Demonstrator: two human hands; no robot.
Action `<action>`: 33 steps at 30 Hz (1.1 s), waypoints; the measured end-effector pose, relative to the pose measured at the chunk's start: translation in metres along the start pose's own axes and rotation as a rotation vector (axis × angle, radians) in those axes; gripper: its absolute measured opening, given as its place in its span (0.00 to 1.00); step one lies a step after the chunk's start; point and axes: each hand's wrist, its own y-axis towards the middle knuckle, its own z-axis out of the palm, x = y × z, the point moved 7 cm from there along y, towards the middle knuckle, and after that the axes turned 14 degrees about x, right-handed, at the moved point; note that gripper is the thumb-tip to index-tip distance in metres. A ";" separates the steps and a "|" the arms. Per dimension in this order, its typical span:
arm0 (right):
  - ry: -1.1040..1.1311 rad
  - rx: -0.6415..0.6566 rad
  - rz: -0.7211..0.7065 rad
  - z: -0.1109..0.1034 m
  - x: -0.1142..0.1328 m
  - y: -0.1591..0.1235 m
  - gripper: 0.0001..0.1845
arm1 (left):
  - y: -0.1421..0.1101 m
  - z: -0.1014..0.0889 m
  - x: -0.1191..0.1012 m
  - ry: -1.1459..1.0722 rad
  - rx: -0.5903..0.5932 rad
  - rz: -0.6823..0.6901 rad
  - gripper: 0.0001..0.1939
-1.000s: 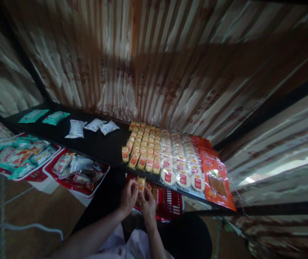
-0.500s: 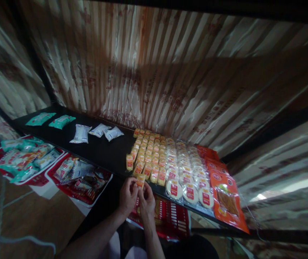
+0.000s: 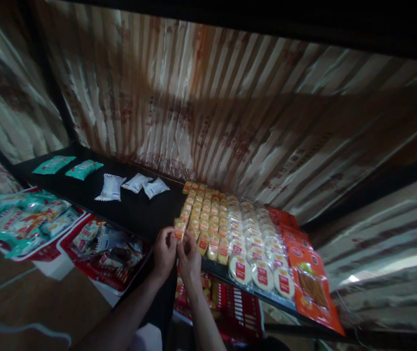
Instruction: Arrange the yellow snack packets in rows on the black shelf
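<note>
Between the fingertips of both my hands is a small yellow packaged snack cake (image 3: 179,232) with a red label. My left hand (image 3: 165,253) pinches it from the left, and my right hand (image 3: 189,258) closes on it from the right. It is at the front left end of the rows of similar yellow snack cakes (image 3: 208,219) on the black shelf (image 3: 146,207); whether it rests on the shelf is hard to tell. Right of these rows are round white wrapped cakes (image 3: 240,269), then orange snack bags (image 3: 312,287).
Three white packets (image 3: 111,187) and two green packets (image 3: 84,168) lie on the shelf's left part. Below the front edge are red baskets (image 3: 62,243) of packaged snacks, with another red basket (image 3: 243,312) under my hands. A pleated curtain (image 3: 179,107) hangs behind.
Both hands have moved left and slightly up, bringing the yellow snack cake from in front of the shelf edge to the left end of the rows. The view has shifted a little.
</note>
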 end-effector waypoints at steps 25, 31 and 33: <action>-0.581 0.248 -0.161 0.042 0.049 0.091 0.19 | 0.104 -0.012 0.042 -0.004 -0.051 0.049 0.08; -0.830 0.321 -0.073 0.046 0.054 0.114 0.18 | 0.129 -0.006 0.055 -0.011 -0.007 0.066 0.08; -0.895 0.345 -0.039 0.049 0.053 0.121 0.18 | 0.136 -0.004 0.058 -0.011 0.016 0.084 0.07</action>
